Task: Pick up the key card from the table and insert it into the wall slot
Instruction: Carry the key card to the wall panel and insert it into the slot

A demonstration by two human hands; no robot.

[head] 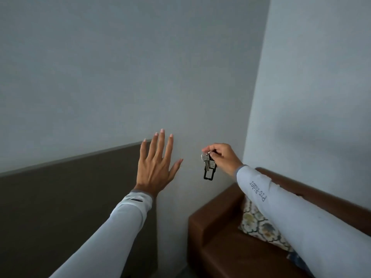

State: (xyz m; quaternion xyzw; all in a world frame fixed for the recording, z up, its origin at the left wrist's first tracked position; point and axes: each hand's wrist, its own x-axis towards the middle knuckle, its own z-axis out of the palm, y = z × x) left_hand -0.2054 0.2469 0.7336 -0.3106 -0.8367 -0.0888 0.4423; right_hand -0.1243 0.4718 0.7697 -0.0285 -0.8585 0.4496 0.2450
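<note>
Left hand (155,165) is spread wide, holding nothing, up by the grey wall (120,77). Right hand (222,156) pinches a key ring, with the key card (209,170) dangling over the brown sofa (220,247).

Your key card (209,167) is off the counter and in the air: it hangs from the pinched fingers (206,148) of your right hand (222,157), in front of the pale wall (140,67). It is a small bunch on a metal ring: a silver key with a square head pointing down, and behind it a flat black tag with an open rectangular frame at its lower end. The bunch hangs nearly upright, its lower end tilted slightly to the left. It touches nothing but your fingers. No wall slot shows in this view.
</note>
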